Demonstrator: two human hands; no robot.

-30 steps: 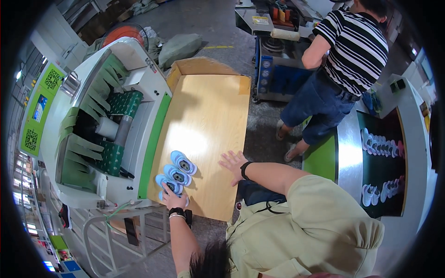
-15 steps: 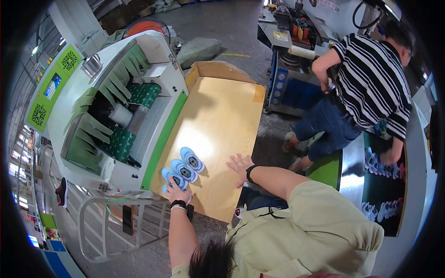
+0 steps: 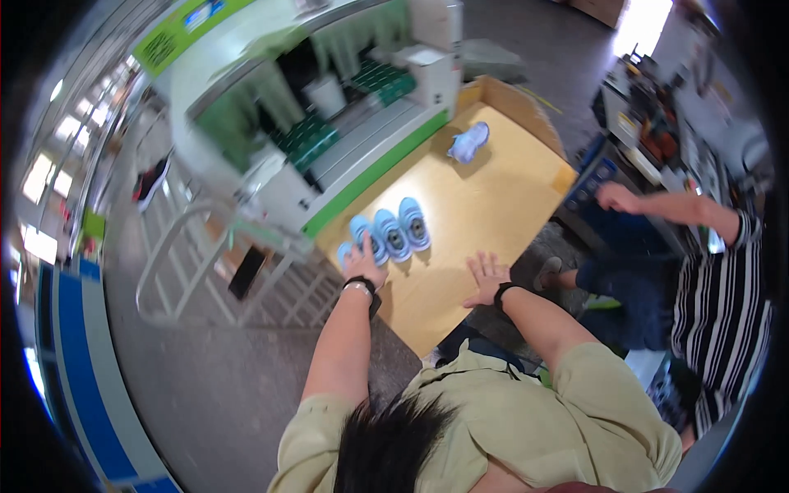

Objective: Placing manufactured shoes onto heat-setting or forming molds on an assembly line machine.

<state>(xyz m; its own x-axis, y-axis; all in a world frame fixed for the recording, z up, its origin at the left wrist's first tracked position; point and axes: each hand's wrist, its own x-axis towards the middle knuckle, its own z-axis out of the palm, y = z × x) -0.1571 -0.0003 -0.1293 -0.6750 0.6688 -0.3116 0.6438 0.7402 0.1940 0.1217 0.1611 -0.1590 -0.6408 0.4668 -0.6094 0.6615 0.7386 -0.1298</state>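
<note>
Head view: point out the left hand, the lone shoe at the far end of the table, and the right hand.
left hand (image 3: 362,261), head view, back of the hand
lone shoe (image 3: 469,141), head view, middle of its upper
right hand (image 3: 486,274), head view, back of the hand

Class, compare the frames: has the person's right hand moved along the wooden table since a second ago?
No. The right hand rests flat near the wooden table's near edge, right of the blue shoes, as before; only the camera swung.

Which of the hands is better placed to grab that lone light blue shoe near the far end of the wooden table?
Probably the right hand: it lies flat and free, while the left hand rests on the row of shoes. The lone shoe is far from both.
</note>
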